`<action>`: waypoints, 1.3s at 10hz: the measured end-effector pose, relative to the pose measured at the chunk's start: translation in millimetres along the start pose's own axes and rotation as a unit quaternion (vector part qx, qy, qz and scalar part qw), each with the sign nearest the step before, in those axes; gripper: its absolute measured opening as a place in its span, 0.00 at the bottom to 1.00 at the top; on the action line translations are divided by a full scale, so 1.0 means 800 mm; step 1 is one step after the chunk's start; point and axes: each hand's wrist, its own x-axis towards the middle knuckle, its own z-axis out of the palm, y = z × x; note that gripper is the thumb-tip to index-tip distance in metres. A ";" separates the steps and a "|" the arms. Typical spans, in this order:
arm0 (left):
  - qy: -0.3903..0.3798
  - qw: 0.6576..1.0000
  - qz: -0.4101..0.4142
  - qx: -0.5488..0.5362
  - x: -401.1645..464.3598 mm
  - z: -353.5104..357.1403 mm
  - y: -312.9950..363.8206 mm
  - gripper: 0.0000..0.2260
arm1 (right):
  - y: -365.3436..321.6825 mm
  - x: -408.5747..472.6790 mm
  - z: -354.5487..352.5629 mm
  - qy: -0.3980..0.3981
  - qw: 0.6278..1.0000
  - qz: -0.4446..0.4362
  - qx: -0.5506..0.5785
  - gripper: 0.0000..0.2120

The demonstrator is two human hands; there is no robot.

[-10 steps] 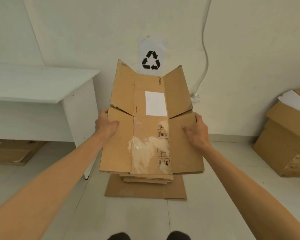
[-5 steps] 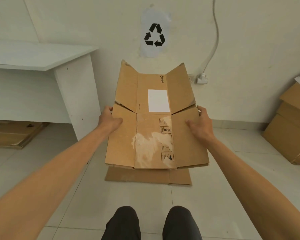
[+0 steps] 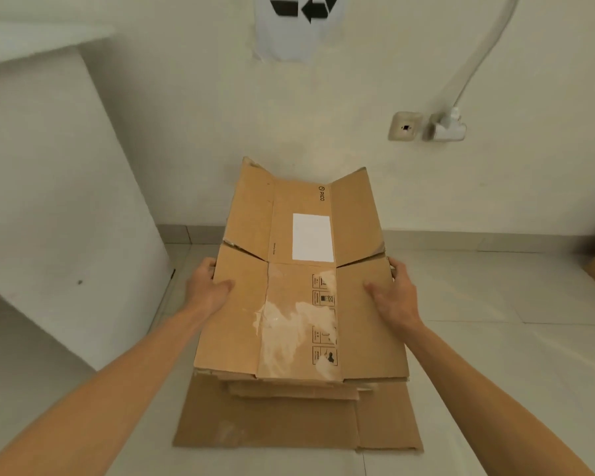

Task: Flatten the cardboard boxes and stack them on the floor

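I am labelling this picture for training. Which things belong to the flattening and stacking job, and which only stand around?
Job: flattened box, held by left hand and right hand; cardboard stack on the floor.

Around: white table, recycling sign, wall socket, plug.

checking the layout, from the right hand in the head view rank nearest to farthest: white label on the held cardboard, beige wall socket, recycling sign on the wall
1. White rectangular label on the held flattened brown cardboard box, up-left of the right hand.
2. Beige wall socket, above it.
3. Recycling sign, top of the wall, farthest.
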 end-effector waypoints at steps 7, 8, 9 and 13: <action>-0.007 0.984 -0.179 0.018 0.176 0.184 -0.242 0.22 | 0.265 0.127 0.157 -0.108 0.976 0.144 -0.120 0.44; 0.009 0.982 -0.185 0.023 0.179 0.190 -0.244 0.22 | 0.277 0.139 0.164 -0.126 0.972 0.130 -0.149 0.45; 0.036 0.976 -0.216 0.011 0.169 0.200 -0.251 0.20 | 0.272 0.141 0.169 -0.127 0.968 0.121 -0.181 0.41; -0.061 0.981 -0.061 0.172 0.184 0.175 -0.177 0.28 | 0.195 0.143 0.183 -0.132 0.921 0.037 -0.365 0.30</action>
